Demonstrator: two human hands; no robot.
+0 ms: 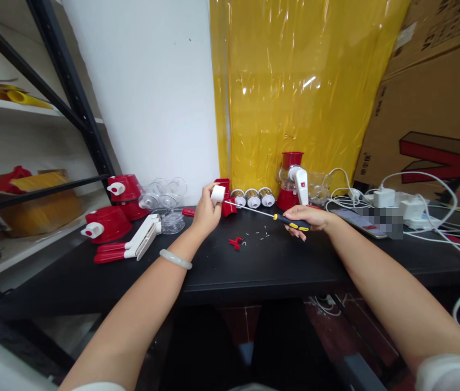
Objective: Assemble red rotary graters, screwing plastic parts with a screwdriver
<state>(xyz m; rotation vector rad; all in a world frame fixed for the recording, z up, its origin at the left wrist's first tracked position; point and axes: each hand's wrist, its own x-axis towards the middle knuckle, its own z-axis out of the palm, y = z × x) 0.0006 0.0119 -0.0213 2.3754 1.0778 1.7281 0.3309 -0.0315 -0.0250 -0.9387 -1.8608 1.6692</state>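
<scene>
My left hand is closed on a round white part, held up above the black table. In my right hand is a screwdriver with a dark blue and yellow handle. Its long shaft points left, and the tip reaches the white part or a spot close beside it. Below lie small red pieces and several scattered screws. Behind the shaft stand three metal drums with white ends, near a red part. A red and white machine stands behind my right hand.
Red bases, white handle parts with red grips and clear plastic parts are on the left. White cables, chargers and a phone-like device lie right. A cardboard box stands behind them; shelves are far left.
</scene>
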